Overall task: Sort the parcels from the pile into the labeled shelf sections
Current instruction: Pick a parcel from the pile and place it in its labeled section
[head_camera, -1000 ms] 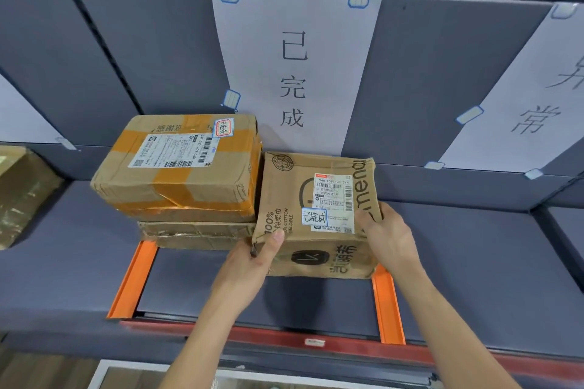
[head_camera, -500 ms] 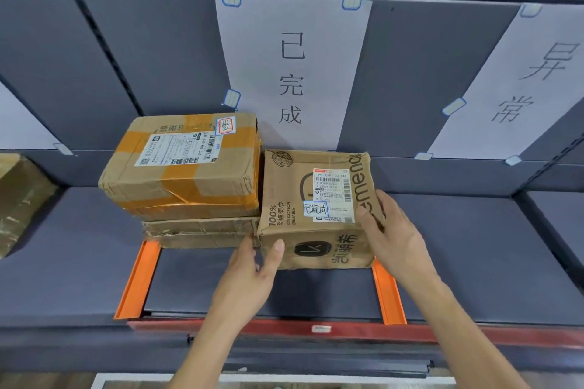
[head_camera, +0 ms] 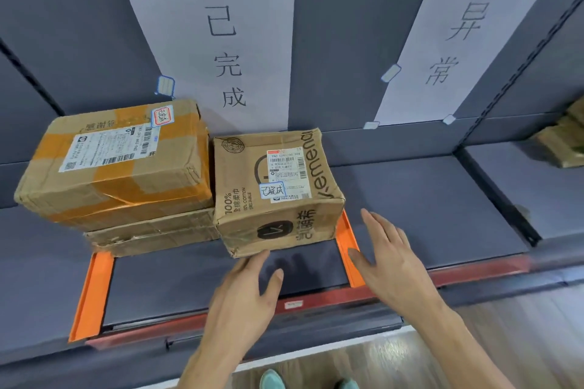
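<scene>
Left hand [head_camera: 243,290]: fingers straight and spread, holding nothing. Its fingertips reach close to the lower front edge of the printed parcel [head_camera: 278,193]; whether they touch it cannot be told.
Right hand [head_camera: 388,256]: also flat and empty, palm turned inward, apart from every box.
Printed parcel: sits on the shelf [head_camera: 426,208] just beyond the left fingertips and ahead-left of the right palm. Its side is against the taped parcel [head_camera: 117,164], which is stacked on a flat parcel [head_camera: 151,234].
Section sign [head_camera: 221,50]: reads 已完成, directly behind the parcel and farther from both hands. The blue-edged sticker [head_camera: 272,191] on the parcel appears to carry the same characters.
Step in hand: placement looks done. To finish well, check that the box sits square with its neighbours and inside the orange bracket [head_camera: 344,234] beside the right thumb. Then draw both hands straight back without nudging it.
</scene>
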`<state>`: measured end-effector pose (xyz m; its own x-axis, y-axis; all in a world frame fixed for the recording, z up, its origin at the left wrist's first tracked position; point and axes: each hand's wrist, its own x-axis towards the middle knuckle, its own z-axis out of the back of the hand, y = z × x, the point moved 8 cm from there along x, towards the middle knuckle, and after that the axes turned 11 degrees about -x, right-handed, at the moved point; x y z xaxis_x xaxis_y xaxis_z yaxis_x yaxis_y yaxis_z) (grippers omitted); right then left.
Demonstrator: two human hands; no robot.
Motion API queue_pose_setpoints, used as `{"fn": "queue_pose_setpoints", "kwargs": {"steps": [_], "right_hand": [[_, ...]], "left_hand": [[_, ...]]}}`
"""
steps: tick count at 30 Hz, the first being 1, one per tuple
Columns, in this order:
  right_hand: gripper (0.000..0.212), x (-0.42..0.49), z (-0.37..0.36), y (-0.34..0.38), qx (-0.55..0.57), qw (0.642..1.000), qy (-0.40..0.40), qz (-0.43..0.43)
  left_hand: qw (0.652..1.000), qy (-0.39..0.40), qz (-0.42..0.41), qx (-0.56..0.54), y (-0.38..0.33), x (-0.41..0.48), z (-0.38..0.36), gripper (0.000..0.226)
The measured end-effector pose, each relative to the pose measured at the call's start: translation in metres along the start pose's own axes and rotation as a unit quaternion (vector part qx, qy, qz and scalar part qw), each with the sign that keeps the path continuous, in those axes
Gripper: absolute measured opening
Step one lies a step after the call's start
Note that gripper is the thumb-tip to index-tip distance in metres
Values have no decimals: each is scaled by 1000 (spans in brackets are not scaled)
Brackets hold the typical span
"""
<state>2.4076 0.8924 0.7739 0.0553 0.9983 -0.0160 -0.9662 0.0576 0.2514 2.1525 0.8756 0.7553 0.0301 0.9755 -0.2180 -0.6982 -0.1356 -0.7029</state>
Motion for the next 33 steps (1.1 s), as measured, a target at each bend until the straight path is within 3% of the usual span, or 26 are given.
{"fn": "queue_pose_setpoints", "kwargs": {"steps": [9, 18, 33], "right_hand": [[67, -55, 25, -90, 4, 999, -16, -46], [66, -138, 74, -220, -19, 995, -38, -94], [69, -263, 129, -406, -49, 967, -62, -244]], "left_hand": [[994, 31, -106, 6, -87, -9, -53, 54], [978, 119, -169, 14, -197, -51, -176, 61], [914, 256, -310, 55, -366, -101, -350, 67]]}}
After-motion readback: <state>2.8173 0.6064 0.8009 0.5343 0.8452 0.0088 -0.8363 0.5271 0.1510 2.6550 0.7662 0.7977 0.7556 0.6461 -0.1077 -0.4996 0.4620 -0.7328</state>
